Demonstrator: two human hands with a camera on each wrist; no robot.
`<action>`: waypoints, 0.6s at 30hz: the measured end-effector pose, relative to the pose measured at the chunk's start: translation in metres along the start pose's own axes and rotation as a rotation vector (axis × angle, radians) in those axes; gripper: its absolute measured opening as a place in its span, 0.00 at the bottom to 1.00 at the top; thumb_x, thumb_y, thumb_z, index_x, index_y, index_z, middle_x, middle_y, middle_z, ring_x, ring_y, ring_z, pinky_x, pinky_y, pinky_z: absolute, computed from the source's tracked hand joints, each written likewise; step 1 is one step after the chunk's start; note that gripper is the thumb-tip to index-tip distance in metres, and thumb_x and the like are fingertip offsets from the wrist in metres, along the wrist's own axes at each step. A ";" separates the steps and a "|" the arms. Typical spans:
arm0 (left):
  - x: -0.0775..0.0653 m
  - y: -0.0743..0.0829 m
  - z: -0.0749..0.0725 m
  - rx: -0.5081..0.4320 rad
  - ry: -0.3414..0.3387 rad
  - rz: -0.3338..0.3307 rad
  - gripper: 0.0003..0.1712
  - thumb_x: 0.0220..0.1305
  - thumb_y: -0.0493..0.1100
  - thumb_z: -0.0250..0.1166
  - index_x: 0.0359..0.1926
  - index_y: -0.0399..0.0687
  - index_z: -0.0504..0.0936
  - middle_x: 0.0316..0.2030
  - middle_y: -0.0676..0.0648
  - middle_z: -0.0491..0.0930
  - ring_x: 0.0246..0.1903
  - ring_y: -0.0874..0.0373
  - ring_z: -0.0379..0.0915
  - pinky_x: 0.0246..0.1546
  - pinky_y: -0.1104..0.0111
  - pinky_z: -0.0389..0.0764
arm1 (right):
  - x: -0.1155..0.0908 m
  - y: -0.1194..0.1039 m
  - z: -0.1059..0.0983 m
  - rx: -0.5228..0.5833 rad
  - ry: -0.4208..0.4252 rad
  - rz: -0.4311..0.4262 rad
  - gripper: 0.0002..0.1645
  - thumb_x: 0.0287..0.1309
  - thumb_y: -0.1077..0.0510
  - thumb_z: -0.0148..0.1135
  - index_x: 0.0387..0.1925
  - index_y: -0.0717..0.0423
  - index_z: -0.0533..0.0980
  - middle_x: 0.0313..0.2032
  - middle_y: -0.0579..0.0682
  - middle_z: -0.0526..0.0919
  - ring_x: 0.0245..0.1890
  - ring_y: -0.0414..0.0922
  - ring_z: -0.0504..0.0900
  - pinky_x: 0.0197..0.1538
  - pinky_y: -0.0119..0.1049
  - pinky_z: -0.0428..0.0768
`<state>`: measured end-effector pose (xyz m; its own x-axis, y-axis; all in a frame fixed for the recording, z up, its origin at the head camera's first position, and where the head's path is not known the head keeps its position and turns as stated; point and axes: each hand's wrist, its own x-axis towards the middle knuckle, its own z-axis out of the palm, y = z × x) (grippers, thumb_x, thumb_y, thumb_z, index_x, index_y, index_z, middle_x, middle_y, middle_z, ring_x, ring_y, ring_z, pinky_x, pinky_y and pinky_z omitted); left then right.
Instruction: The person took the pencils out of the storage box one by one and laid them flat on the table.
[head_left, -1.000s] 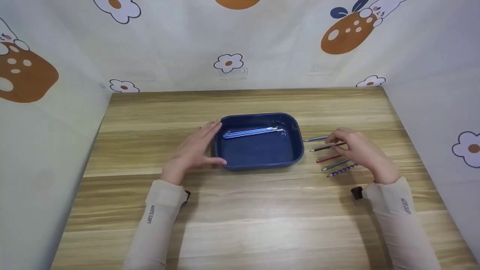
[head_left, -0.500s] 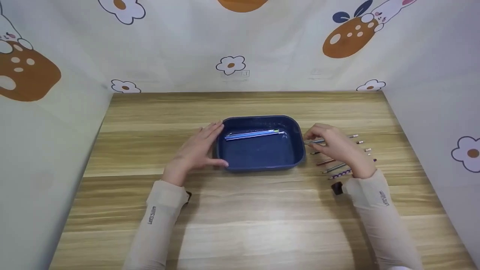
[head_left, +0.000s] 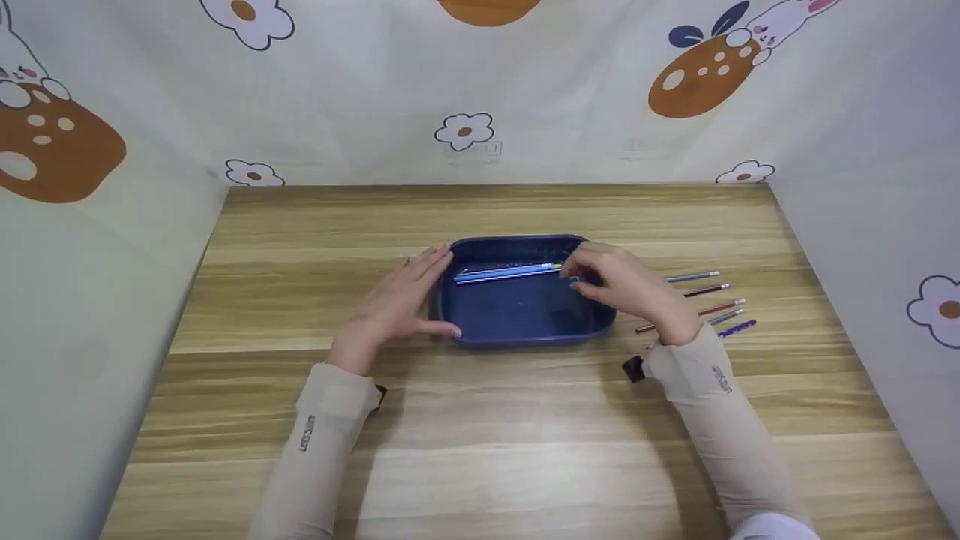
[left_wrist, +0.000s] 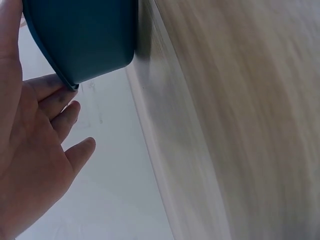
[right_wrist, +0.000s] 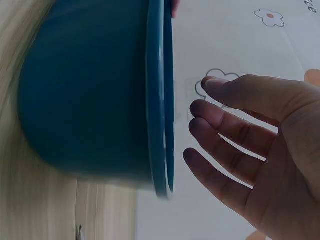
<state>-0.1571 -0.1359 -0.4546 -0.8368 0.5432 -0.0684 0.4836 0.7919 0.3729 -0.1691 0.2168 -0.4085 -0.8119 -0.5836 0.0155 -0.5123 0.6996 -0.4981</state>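
Observation:
A dark blue rectangular plastic basin (head_left: 525, 341) stands on the wooden table. Several pencils (head_left: 502, 274) lie together inside it, against the far side. My left hand (head_left: 390, 304) rests at the basin's left side, fingers extended along the rim and the thumb near the front corner. Over the basin's right end hovers my right hand (head_left: 622, 281), its fingers loosely bent. In the right wrist view, nothing shows between the thumb and fingers of the right hand (right_wrist: 270, 145), which are beside the basin's rim (right_wrist: 157, 100).
Right of the basin, several pencils lie spread on the table: a blue pencil (head_left: 692, 277), a black pencil (head_left: 706, 290), a red pencil (head_left: 721, 307) and a purple patterned pencil (head_left: 738, 328) among them. The forearm partly covers them. A patterned curtain (head_left: 360, 127) borders the table behind.
My right hand has moved left, from above the loose pencils to over the basin's right end. The left hand has stayed at the basin's left side. The loose pencils remain on the table.

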 end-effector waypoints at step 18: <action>0.000 0.002 -0.001 -0.005 -0.021 -0.013 0.71 0.47 0.75 0.69 0.80 0.50 0.44 0.80 0.47 0.42 0.80 0.49 0.38 0.81 0.50 0.44 | 0.031 0.002 0.030 -0.011 0.018 -0.066 0.16 0.57 0.56 0.70 0.47 0.56 0.82 0.44 0.52 0.84 0.48 0.49 0.81 0.57 0.46 0.81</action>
<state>-0.1559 -0.1347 -0.4527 -0.8374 0.5386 -0.0929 0.4713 0.7976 0.3764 -0.1869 0.1878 -0.4353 -0.7813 -0.6209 0.0639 -0.5678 0.6644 -0.4861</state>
